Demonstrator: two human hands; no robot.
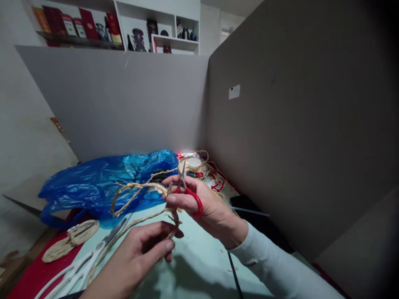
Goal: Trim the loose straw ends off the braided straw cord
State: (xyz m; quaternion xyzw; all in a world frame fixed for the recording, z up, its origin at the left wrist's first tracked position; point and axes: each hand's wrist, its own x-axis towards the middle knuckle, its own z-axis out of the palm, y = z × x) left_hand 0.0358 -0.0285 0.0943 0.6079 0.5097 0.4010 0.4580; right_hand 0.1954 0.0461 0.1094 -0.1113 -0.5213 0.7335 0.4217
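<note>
My left hand [141, 251] pinches a braided straw cord [124, 187] between thumb and fingers, low over the table. Above it, my right hand [207, 203] is closed round small red-handled scissors [196, 203], their slightly parted blades pointing up and away. The thumb and fingers of this hand also grip the cord, which bends into a loop to the left. A longer length of cord runs from between the hands down to the left, behind my left hand. Short frayed straw ends stick out near my fingers.
Large white-handled scissors [90, 259] lie at the left, near a woven straw sole-shaped piece [71, 241]. Behind the hands are a blue plastic bag [102, 178] and a white round container [194, 162] among small items. Grey panels [140, 95] enclose the pale green tabletop [215, 257].
</note>
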